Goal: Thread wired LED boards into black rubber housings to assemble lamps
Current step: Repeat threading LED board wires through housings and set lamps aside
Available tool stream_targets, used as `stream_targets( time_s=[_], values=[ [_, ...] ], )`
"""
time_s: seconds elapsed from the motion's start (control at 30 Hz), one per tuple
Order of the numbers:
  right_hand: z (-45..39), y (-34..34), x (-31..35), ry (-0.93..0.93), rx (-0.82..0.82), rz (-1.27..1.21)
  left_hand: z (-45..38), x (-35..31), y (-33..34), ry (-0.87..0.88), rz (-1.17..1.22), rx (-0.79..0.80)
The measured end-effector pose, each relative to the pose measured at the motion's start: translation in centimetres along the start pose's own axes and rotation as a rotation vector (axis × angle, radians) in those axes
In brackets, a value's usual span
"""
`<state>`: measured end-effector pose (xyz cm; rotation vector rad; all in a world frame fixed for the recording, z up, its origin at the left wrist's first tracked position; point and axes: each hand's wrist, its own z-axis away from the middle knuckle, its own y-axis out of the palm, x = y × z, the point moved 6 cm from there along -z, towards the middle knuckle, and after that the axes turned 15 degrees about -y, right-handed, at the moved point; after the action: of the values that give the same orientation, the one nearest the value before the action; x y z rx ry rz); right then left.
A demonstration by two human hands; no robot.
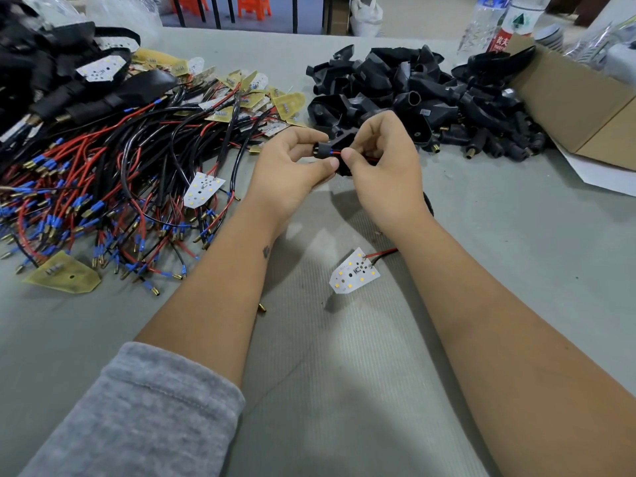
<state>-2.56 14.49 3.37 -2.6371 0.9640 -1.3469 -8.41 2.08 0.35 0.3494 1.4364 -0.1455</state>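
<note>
My left hand (292, 166) grips the narrow neck of a black rubber housing (339, 142) held above the table's middle. Beside it, my right hand (382, 166) pinches a red wire (335, 152) with a blue sleeve at the neck's opening. The wires run under my right forearm to a white LED board (354, 271) lying face up on the table between my arms. Much of the housing is hidden behind my fingers.
A large tangle of red and black wired LED boards (103, 187) covers the left of the grey table (344, 373). Empty black housings (413, 101) are heaped at the back right beside a cardboard box (578, 108). Finished lamps (44, 74) lie far left; water bottles (495, 22) stand behind.
</note>
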Motion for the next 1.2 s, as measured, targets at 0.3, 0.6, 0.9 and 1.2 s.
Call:
stream_targets(
  time_s=[0.3, 0.6, 0.9, 1.2],
  values=[
    [-0.1, 0.0, -0.6, 0.016, -0.020, -0.039, -0.1, 0.2, 0.4, -0.044, 0.045, 0.056],
    [-0.2, 0.5, -0.4, -0.034, -0.012, -0.096, -0.1, -0.1, 0.2, -0.154, 0.337, 0.095],
    [-0.4, 0.0, -0.9, -0.033, -0.035, -0.122, 0.2, 0.1, 1.0, -0.122, 0.141, 0.112],
    [-0.1, 1.0, -0.6, -0.136, 0.168, 0.294, 0.2, -0.5, -0.6, -0.058, 0.253, -0.088]
  ],
)
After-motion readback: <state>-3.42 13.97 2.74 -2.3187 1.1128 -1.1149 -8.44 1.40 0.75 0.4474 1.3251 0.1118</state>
